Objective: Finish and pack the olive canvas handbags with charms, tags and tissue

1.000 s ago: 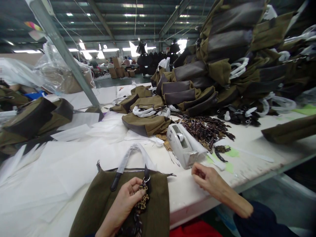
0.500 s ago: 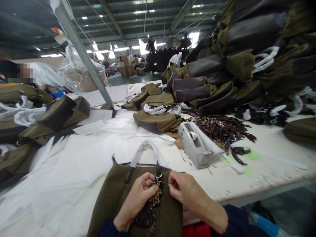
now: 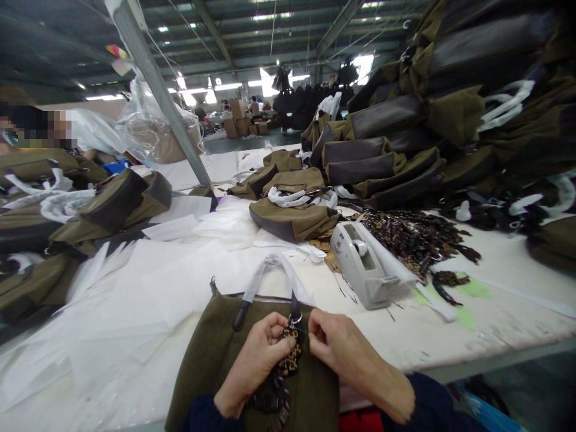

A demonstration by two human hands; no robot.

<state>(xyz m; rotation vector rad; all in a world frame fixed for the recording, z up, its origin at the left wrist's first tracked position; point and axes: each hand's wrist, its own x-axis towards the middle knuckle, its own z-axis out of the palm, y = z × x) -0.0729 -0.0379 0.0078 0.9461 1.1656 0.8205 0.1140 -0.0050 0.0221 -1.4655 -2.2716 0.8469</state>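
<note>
An olive green handbag point(image 3: 216, 354) lies in front of me, its white-wrapped handle point(image 3: 274, 270) standing up. My left hand point(image 3: 258, 354) is closed on a leopard-print charm point(image 3: 290, 354) that hangs by a metal ring point(image 3: 294, 320) at the base of the handle. A dark chain-like strand point(image 3: 279, 399) trails below the charm over the bag. My right hand point(image 3: 333, 339) is pinched just right of the ring. A thin thread or cord seems to run from its fingertips toward the ring; it is too fine to make out clearly.
A grey tape dispenser point(image 3: 366, 270) stands beyond my right hand. Behind it lies a heap of brown and leopard-print charms point(image 3: 405, 240). Olive bags point(image 3: 382, 156) are piled high at the right, more at the left. White sheets point(image 3: 135, 312) cover the left side. A person point(image 3: 40, 126) is at far left.
The view has shifted slightly, so the scene sits a little further right. Both hands keep nearly the same pose at the ring and charm.
</note>
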